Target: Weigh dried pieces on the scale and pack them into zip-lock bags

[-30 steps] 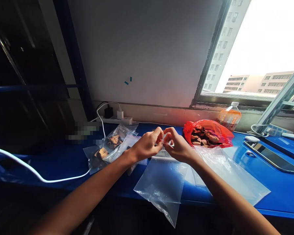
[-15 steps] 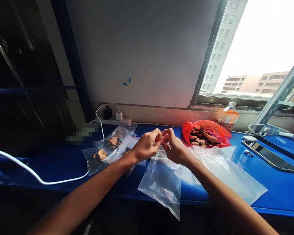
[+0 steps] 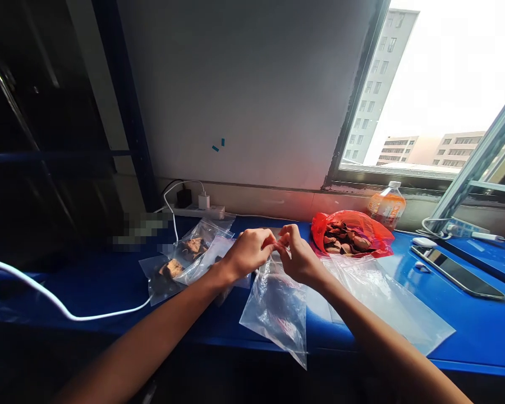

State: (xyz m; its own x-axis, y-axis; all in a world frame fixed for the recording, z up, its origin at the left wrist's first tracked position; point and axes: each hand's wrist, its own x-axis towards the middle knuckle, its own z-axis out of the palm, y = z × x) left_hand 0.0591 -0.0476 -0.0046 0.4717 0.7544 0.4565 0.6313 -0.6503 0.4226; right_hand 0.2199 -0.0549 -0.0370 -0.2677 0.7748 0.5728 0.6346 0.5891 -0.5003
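Note:
My left hand (image 3: 252, 251) and my right hand (image 3: 298, 255) meet over the middle of the blue table (image 3: 185, 325). Both pinch the top of a clear plastic bag (image 3: 278, 314), whose lower end hangs over the table's front edge. It looks to hold nothing. Left of my hands lie several clear bags, some with brown dried pieces (image 3: 196, 247) inside. To the right, a red plastic bag (image 3: 382, 247) stands open, full of dark dried slices (image 3: 347, 235). Flat clear bags (image 3: 398, 303) spread out under my right forearm.
An orange drink bottle (image 3: 386, 205) stands behind the red bag. A phone (image 3: 458, 272), a white earbud case (image 3: 424, 242) and an earbud (image 3: 422, 267) lie at the right. A white cable (image 3: 88, 317) crosses the left side; a power strip (image 3: 179, 211) sits along the wall.
My hands stay together at the bag's top, with slightly shifted fingers. The hanging bag has swung a little. The view has shifted slightly.

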